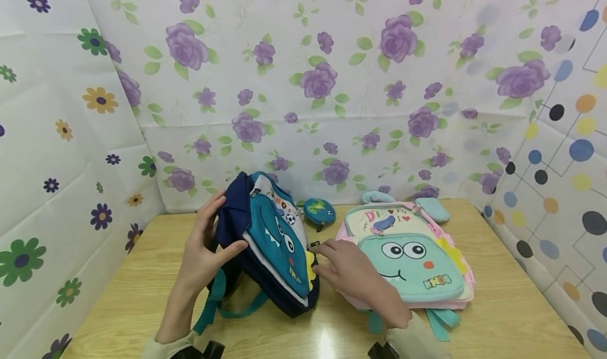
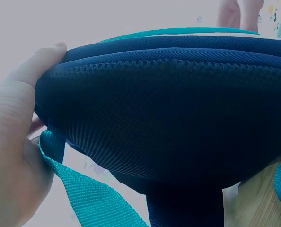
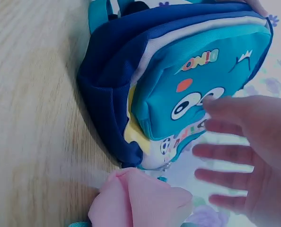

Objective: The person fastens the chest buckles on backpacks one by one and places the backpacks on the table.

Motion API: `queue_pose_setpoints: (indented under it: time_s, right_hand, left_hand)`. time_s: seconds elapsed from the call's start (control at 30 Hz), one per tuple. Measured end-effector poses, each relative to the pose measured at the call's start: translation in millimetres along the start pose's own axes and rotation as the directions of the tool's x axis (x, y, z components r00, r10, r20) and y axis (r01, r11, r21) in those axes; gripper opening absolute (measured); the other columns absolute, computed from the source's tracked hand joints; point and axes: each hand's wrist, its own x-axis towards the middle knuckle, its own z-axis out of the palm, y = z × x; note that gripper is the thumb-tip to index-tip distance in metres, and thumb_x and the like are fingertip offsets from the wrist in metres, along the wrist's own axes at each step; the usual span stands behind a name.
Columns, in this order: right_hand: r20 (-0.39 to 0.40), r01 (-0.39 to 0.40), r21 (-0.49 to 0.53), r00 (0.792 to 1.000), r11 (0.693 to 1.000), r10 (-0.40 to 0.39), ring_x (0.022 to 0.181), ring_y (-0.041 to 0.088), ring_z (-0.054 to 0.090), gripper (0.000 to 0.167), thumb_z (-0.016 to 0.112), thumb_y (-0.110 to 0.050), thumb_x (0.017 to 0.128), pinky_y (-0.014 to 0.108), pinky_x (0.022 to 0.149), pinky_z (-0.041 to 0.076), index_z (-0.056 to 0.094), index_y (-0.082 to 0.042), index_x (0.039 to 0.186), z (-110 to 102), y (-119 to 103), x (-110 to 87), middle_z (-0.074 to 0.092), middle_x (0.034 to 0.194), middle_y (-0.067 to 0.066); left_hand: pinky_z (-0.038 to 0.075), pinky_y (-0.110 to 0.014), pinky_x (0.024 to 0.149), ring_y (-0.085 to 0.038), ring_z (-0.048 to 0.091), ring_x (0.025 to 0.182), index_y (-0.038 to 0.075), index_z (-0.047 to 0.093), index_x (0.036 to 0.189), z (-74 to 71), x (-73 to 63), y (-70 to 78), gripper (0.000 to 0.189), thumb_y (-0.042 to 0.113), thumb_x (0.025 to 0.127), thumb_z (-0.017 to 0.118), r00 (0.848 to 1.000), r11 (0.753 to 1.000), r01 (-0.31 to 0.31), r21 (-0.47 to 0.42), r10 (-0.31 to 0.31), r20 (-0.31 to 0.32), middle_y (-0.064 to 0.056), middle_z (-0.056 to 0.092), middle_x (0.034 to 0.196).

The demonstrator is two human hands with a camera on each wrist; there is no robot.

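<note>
A navy and teal dinosaur backpack (image 1: 280, 243) stands tilted on the table, its front turned toward the right. My left hand (image 1: 201, 256) grips its left side, thumb along the front edge and fingers behind. In the left wrist view the navy side panel (image 2: 154, 118) fills the middle, with a teal strap (image 2: 91, 194) hanging by the palm. My right hand (image 1: 351, 269) is by the backpack's right edge, near the yellow trim and a dark zipper pull (image 1: 313, 245). Spread fingers of that hand show in the right wrist view, in front of the backpack's face.
A pink and mint backpack (image 1: 412, 269) lies on the table (image 1: 502, 290) at the right, partly behind my right forearm. A small round teal pouch (image 1: 320, 211) is at the back between the two backpacks. Floral cloth (image 1: 303, 127) hangs behind the table.
</note>
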Motion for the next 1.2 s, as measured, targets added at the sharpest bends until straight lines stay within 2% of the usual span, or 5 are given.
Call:
queue_pose_setpoints:
  time_s: [0.1,0.33,0.67,0.87,1.2]
  right_hand:
    - [-0.009,0.037,0.062,0.999,0.997,-0.036,0.102,0.016,0.065,0.039,0.062,-0.037,0.098,0.035,0.086,0.055,0.063,-0.020,0.133,-1,-2,0.2,0.066,0.119,-0.001]
    - [-0.056,0.110,0.194,0.993,0.975,-0.101,0.117,0.013,0.061,0.050,0.053,-0.048,0.100,0.035,0.093,0.054,0.054,-0.022,0.142,-5,-14,-0.7,0.063,0.131,-0.003]
    - [0.039,0.105,0.347,0.991,0.932,-0.126,0.109,0.010,0.061,0.066,0.058,-0.051,0.097,0.027,0.079,0.055,0.027,-0.038,0.154,-4,-28,-2.3,0.056,0.127,-0.008]
    - [0.047,0.110,0.352,0.990,0.930,-0.134,0.111,0.009,0.062,0.067,0.058,-0.048,0.098,0.026,0.081,0.055,0.026,-0.036,0.155,-1,-28,-2.9,0.058,0.129,-0.007]
    - [0.013,0.138,0.395,0.988,0.908,-0.156,0.113,0.009,0.062,0.065,0.057,-0.043,0.100,0.035,0.092,0.055,0.026,-0.035,0.156,4,-25,-1.4,0.058,0.133,-0.004]
  left_hand:
    - [0.031,-0.018,0.116,-0.022,0.027,0.150,0.007,0.037,0.152,1.6,0.9,1.3,0.092,-0.019,0.073,0.076,1.000,1.000,-0.016,0.007,0.016,0.008,-0.008,0.028,0.162]
    - [0.027,-0.019,0.118,-0.023,0.024,0.151,0.009,0.039,0.152,8.8,2.5,4.9,0.091,-0.015,0.074,0.078,0.999,0.999,-0.036,0.020,0.036,0.005,-0.010,0.025,0.162]
    - [0.033,-0.027,0.117,-0.029,0.037,0.141,-0.015,0.041,0.135,32.4,4.4,5.5,0.076,0.010,0.078,0.085,0.968,0.974,-0.228,-0.018,0.224,-0.111,-0.031,0.032,0.139]
    - [0.028,-0.029,0.121,-0.027,0.034,0.145,-0.010,0.043,0.136,36.2,1.4,-2.2,0.075,0.017,0.080,0.085,0.970,0.972,-0.235,0.000,0.235,-0.070,-0.027,0.035,0.147]
    - [0.026,-0.027,0.121,-0.028,0.032,0.147,-0.002,0.046,0.143,39.7,0.2,-1.7,0.083,0.049,0.085,0.075,0.962,0.948,-0.270,0.169,0.274,0.000,-0.021,0.039,0.154]
